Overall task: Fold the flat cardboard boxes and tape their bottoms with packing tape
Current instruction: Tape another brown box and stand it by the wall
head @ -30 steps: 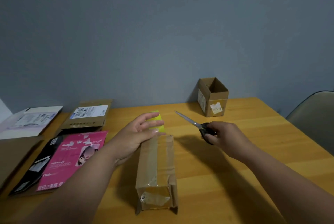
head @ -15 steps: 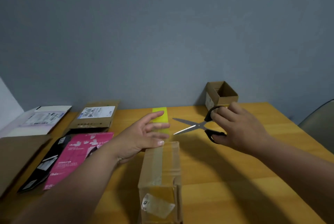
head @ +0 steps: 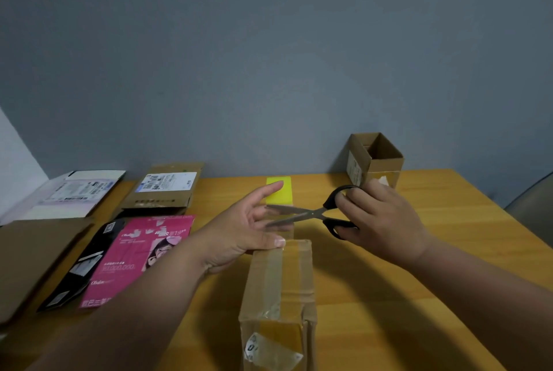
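A long cardboard box (head: pixel 279 283) lies on the wooden table (head: pixel 389 295), with clear packing tape running along its top. A clear strip of tape stretches from the box's far end toward a yellow tape roll (head: pixel 279 191). My left hand (head: pixel 248 230) has straight fingers beside the roll, and its thumb presses on the box's far top edge. Whether it holds the roll is unclear. My right hand (head: pixel 380 221) grips black-handled scissors (head: pixel 311 215), whose open blades straddle the tape strip next to my left fingers.
A small open cardboard box (head: pixel 375 161) stands at the back right by the wall. Flat cardboard boxes (head: pixel 166 188), a pink printed flat box (head: pixel 143 254) and other flat packaging lie at the left. A chair back (head: pixel 535 203) shows at the right edge.
My right hand swung the scissors from pointing away to pointing left, opened the blades and brought them to the tape strip by my left fingers. My left thumb came down onto the box edge.
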